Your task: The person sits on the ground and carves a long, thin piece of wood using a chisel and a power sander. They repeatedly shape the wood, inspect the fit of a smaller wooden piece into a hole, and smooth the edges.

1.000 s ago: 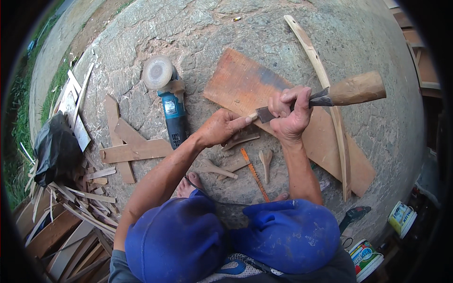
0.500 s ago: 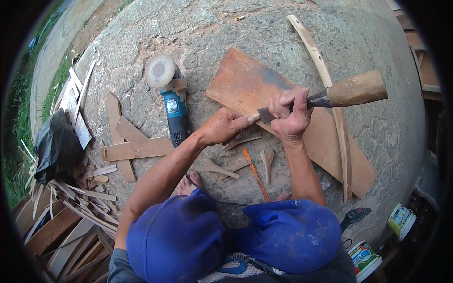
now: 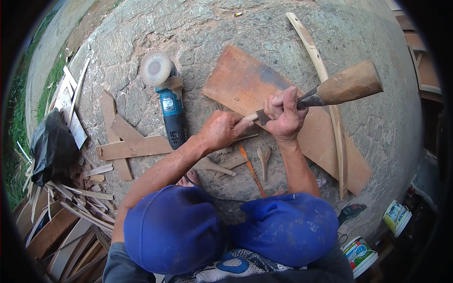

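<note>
My left hand is closed round a small pale piece of wood; only its end shows past the thumb. My right hand grips a chisel by its metal shank. The thick wooden handle points up and right. The chisel's dark blade meets the end of the small wooden piece. Under both, a flat reddish-brown board lies slantwise on the ground. Closer to me are small carved wooden pieces and an orange saw blade.
An angle grinder lies left of the board, beside crossed wooden offcuts. A long curved wooden strip rests across the board's right part. Scrap wood and a black plastic bag lie at far left. Plastic tubs stand at lower right.
The chisel's handle end has shifted slightly left and up in the picture. Both hands keep their grips, and the whole view has drifted a little left.
</note>
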### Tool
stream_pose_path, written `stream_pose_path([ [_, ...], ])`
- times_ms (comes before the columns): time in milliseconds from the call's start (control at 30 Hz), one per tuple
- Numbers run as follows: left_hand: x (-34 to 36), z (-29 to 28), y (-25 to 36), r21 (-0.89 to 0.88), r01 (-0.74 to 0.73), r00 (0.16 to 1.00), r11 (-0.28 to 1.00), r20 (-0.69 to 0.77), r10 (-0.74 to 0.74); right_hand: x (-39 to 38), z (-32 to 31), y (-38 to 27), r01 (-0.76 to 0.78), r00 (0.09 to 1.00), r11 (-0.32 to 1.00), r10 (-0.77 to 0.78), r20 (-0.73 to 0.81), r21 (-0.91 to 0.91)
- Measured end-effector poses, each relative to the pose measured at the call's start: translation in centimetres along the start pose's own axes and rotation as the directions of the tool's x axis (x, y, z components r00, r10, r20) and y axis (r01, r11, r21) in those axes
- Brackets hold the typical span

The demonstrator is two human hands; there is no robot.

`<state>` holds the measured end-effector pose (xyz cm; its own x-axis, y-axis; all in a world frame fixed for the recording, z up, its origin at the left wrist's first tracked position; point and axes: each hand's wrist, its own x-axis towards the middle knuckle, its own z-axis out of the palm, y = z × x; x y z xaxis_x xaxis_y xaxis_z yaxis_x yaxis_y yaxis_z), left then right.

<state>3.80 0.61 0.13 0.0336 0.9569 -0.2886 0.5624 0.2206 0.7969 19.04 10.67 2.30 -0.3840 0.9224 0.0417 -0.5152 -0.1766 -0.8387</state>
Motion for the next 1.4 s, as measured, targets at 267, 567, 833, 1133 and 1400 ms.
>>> stream_pose_path([
  [267, -0.1, 0.3, 1.0, 0.253, 0.038, 0.998, 0.967, 0.045, -0.051, -1.0, 0.0, -0.1, 0.006, 0.998, 0.992, -0.013, -0.054, -0.127],
  [567, -1.2, 1.6, 1.1, 0.330, 0.002, 0.999, 0.944, -0.040, 0.011, -0.5, 0.4, -0.2, -0.026, 0.996, 0.980, 0.009, -0.088, -0.196],
  [833, -0.5, -0.6, 2.0, 0.226, 0.087, 0.992, 0.970, 0.068, -0.104, 0.2, -0.2, -1.8, 0.129, 0.982, 0.991, -0.134, -0.137, -0.038],
  [1133, -0.6, -0.2, 1.7, 0.174, 0.095, 0.988, 0.980, 0.100, -0.114, -1.0, -1.4, -0.8, 0.130, 0.987, 0.991, -0.132, -0.091, -0.024],
  [1400, -0.1, 0.0, 0.8, 0.038, 0.095, 0.990, 0.995, 0.105, -0.099, -0.8, -1.1, -0.6, 0.120, 0.992, 0.993, -0.120, -0.051, -0.003],
])
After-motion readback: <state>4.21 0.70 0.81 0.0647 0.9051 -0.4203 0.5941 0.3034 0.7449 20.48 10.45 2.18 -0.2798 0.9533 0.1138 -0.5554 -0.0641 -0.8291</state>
